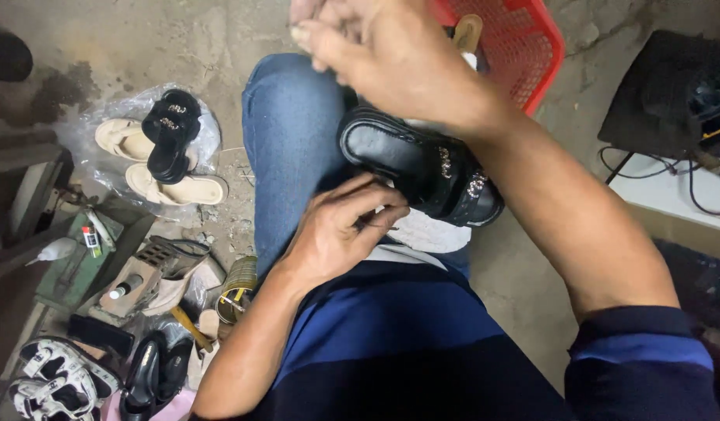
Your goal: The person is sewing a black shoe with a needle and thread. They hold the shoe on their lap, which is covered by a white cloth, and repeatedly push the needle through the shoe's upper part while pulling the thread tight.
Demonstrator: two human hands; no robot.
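A black leather slip-on sandal with small metal ornaments on its strap (422, 168) lies across the person's lap, on the blue-jeaned thigh (290, 148), its heel end toward the knee and its strap end toward the right forearm. The left hand (340, 230) sits just below it, fingers (368, 204) curled inward with the tips touching the sandal's near edge; they seem to pinch something thin against the sole, though the view is too blurred to tell what. The right hand (375, 47) is raised above the sandal, clear of it, its fingers bunched together near the top of the view; whether they hold anything cannot be told. Behind that hand a red plastic mesh basket (524, 39) stands on the concrete floor (220, 39). On the floor left of the knee, beige flat soles and another black sandal (169, 132) rest on a clear plastic sheet.
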